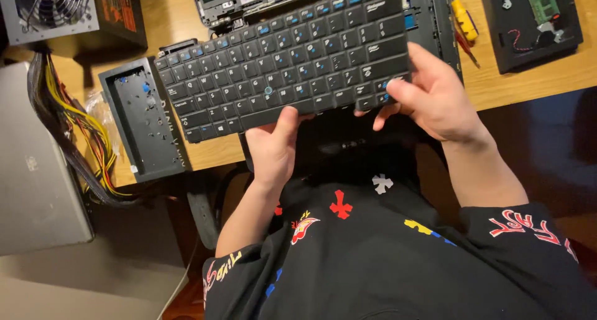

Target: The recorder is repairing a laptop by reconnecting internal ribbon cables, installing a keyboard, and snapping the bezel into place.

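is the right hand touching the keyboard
Touching. The head view shows the right hand gripping the keyboard at its right end, thumb lying on the keys at the corner.

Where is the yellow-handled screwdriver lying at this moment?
In the head view the yellow-handled screwdriver lies on the wooden desk at upper right, between the opened laptop base and the black tray.

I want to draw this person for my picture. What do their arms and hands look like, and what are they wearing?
Both hands, the left hand and the right hand, are bare, with no gloves, rings or watch to see. The forearms are bare too. The person wears a black short-sleeved shirt dotted with red, white, yellow and blue cross shapes and red lettering on the sleeves.
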